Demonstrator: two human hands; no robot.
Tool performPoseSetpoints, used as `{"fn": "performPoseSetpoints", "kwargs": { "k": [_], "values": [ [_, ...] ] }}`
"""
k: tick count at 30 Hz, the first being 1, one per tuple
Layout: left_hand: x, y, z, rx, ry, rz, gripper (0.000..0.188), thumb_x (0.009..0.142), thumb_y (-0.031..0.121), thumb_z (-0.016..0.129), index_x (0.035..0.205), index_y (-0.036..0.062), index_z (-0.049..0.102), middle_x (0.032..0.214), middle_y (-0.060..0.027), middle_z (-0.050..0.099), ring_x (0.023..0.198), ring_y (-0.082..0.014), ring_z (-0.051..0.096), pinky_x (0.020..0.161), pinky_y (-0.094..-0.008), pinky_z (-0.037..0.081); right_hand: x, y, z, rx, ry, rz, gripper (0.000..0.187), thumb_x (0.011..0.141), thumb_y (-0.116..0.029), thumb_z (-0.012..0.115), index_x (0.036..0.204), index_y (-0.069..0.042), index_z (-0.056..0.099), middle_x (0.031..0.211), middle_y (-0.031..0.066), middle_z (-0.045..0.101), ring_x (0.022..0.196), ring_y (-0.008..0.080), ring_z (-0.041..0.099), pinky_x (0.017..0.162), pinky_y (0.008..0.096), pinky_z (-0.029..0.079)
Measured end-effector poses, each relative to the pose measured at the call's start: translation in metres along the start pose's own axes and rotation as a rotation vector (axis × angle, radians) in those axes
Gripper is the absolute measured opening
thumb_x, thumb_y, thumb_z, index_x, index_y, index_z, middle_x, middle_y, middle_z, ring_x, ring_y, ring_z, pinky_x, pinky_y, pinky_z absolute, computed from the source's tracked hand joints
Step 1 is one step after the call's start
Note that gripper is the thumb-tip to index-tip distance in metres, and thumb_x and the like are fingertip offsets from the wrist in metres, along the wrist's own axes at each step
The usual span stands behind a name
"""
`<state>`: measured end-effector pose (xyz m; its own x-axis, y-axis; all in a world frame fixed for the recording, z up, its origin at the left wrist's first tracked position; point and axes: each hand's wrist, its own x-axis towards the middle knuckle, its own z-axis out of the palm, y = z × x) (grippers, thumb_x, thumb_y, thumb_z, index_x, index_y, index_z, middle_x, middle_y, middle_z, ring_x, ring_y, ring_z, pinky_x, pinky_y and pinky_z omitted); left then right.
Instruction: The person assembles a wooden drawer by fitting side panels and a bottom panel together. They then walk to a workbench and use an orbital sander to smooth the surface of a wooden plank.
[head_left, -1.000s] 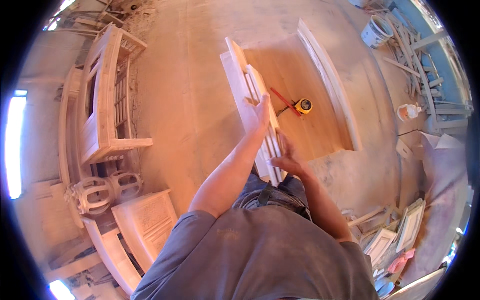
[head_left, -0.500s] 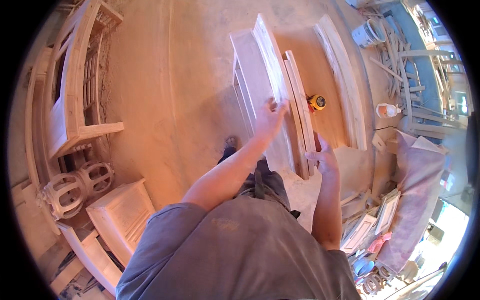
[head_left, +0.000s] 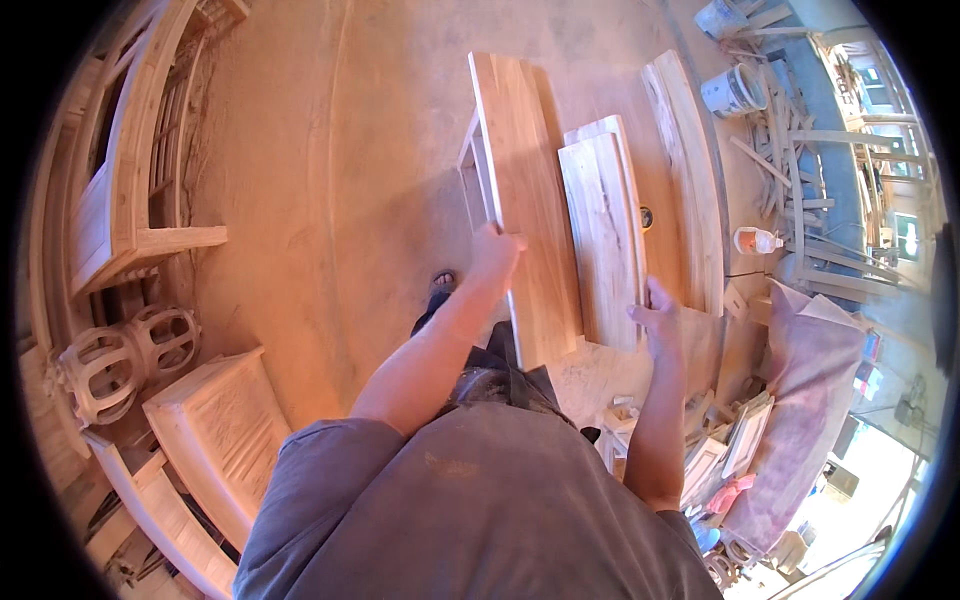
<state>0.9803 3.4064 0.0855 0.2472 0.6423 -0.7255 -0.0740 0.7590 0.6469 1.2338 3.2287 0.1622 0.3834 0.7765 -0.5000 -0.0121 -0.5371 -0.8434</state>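
I found the view warmly lit and mostly sharp, with daylight glaring white at the lower right edge. Straight boards bent near the black fisheye rim, and the person's shadow fell softly on the floor [head_left: 400, 250].

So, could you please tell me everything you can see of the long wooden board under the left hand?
The long board is pale, unfinished wood with visible grain, flat-faced and straight-edged. It runs lengthwise away from the person, its near end close to their legs. The left hand grips its left edge, fingers over the top. It seems to rest on a wooden frame that shows at its left side. A shorter board lies alongside on its right, held at the near end by the right hand.
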Motion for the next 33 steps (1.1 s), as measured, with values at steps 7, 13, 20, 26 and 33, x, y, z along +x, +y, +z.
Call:
{"fn": "performPoseSetpoints", "kwargs": {
  "k": [7, 13, 20, 26, 33],
  "values": [
    [0.022, -0.014, -0.037, -0.214, -0.08, 0.02, 0.019, 0.095, 0.007, 0.061, 0.112, -0.0007, 0.061, 0.111, -0.0114, 0.067, 0.104, -0.0218, 0.064, 0.09, -0.0427, 0.053, 0.006, -0.012, 0.025, -0.318, 0.242, -0.125, 0.043, 0.078, 0.003, 0.067, 0.12, 0.007, 0.059, 0.1, 0.0087, 0.069, 0.09, 0.0152, 0.066, 0.081, 0.0301, 0.053],
    [0.0, 0.0, -0.037, -0.572, -0.087, -0.156, 0.03, 0.098, 0.019, 0.06, 0.121, 0.0, 0.061, 0.118, -0.0131, 0.067, 0.11, -0.0254, 0.063, 0.094, -0.0446, 0.052, 0.017, -0.004, 0.029, -0.123, 0.28, -0.134, 0.036, 0.075, 0.004, 0.068, 0.111, 0.004, 0.065, 0.092, 0.0051, 0.068, 0.08, 0.0126, 0.063, 0.071, 0.0277, 0.051],
    [0.01, -0.004, -0.025, -0.253, 0.07, -0.054, 0.035, 0.093, 0.022, 0.07, 0.116, -0.0039, 0.065, 0.111, -0.0134, 0.07, 0.099, -0.0261, 0.067, 0.086, -0.0448, 0.054, 0.084, 0.065, -0.03, -0.191, 0.127, -0.019, 0.049, 0.077, -0.002, 0.069, 0.125, 0.006, 0.061, 0.101, 0.0072, 0.07, 0.089, 0.0148, 0.066, 0.077, 0.0287, 0.054],
    [-0.002, 0.012, -0.014, -0.147, 0.196, 0.025, 0.031, 0.089, 0.021, 0.076, 0.107, -0.0032, 0.068, 0.098, -0.0089, 0.069, 0.085, -0.0194, 0.064, 0.077, -0.0336, 0.053, 0.065, 0.011, 0.015, -0.577, 0.456, -0.248, 0.067, 0.074, -0.011, 0.079, 0.135, 0.003, 0.055, 0.131, 0.0192, 0.062, 0.114, 0.0235, 0.063, 0.094, 0.0363, 0.051],
    [0.003, 0.001, 0.004, -0.487, -0.031, -0.072, 0.031, 0.095, 0.032, 0.07, 0.1, 0.0016, 0.067, 0.089, -0.004, 0.065, 0.079, -0.0154, 0.059, 0.072, -0.0313, 0.048, -0.023, -0.017, 0.112, -0.491, -0.12, 0.045, 0.069, 0.076, -0.021, 0.081, 0.134, 0.005, 0.054, 0.121, 0.0173, 0.066, 0.114, 0.0239, 0.062, 0.1, 0.0387, 0.047]
  ]
}}
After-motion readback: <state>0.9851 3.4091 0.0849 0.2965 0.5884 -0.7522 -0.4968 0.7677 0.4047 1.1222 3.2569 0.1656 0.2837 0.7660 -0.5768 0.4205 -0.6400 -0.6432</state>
